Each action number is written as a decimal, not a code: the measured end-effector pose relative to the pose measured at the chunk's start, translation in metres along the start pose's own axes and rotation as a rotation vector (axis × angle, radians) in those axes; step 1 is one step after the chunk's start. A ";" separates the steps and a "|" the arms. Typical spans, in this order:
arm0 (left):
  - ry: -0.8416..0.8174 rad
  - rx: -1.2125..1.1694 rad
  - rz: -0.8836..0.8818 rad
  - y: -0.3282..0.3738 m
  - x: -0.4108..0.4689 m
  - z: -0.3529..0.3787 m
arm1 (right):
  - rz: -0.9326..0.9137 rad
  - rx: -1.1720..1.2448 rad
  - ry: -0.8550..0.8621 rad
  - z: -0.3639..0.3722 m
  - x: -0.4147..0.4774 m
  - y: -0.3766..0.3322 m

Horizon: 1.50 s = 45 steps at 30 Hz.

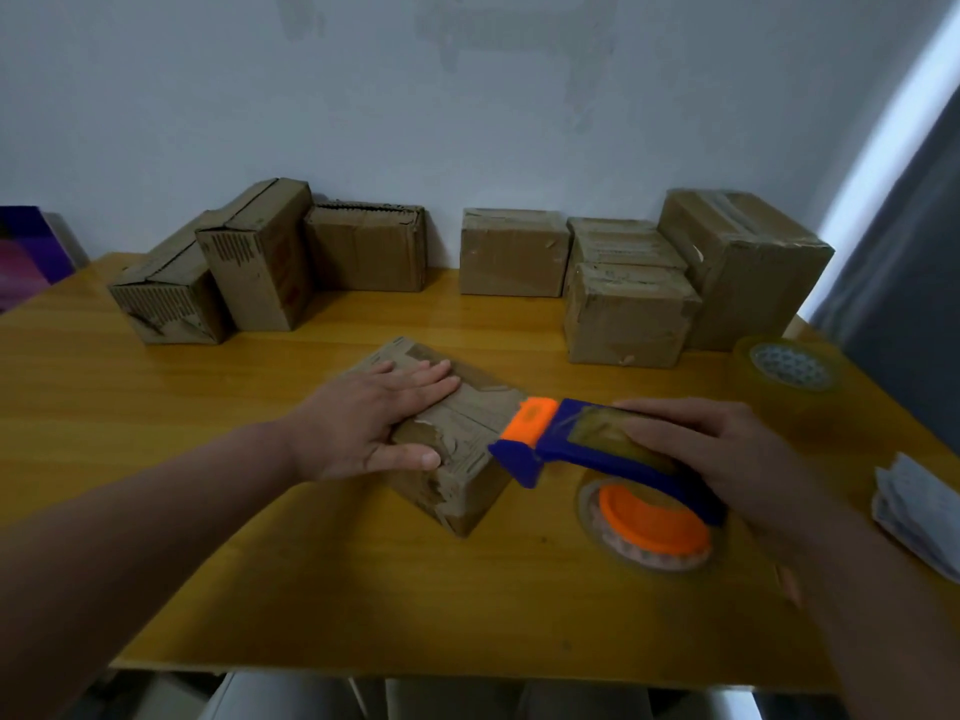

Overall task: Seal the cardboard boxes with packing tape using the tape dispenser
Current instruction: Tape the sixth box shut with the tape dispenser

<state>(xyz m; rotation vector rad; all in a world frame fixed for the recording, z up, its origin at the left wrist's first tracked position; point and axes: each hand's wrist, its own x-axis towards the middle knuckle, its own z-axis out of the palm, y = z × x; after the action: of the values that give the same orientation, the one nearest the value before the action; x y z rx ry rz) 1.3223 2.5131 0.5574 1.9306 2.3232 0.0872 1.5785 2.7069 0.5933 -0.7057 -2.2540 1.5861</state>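
On a yellow-brown wooden table (311,589), seen from the head camera, a person's two bare forearms reach forward. The left hand (374,418) lies flat on top of a small cardboard box (467,423), fingers straight and together, thumb along the box's near edge, pressing it down. The box sits turned at an angle, one corner pointing toward the person.

Just right of that hand, the right hand (727,449) curls its fingers round the handle of a blue and orange tape dispenser (561,449). The dispenser's orange front end meets the box's right edge. Its clear tape roll (649,527), on an orange hub, hangs below the right hand, close to the table.

Beyond the left hand, a left cluster of boxes (249,272) stands against the pale wall. Beyond the right hand stands a right cluster of boxes (628,309), some with tape on top. Farther right of the right hand a spare roll of clear tape (789,366) stands on the table, and some folded papers (914,506) lie near the table's edge.
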 end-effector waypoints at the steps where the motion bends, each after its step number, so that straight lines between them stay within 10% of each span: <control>1: 0.001 -0.002 0.001 0.000 0.000 0.000 | 0.024 0.023 0.007 -0.003 -0.003 0.003; 45: -0.001 0.084 0.025 0.014 0.004 0.007 | -0.032 0.099 0.017 0.018 -0.019 0.010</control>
<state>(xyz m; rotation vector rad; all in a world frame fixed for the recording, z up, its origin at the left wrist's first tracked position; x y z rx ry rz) 1.3361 2.5196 0.5516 1.9977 2.3389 -0.0100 1.5880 2.6849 0.5780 -0.6510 -2.1467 1.6571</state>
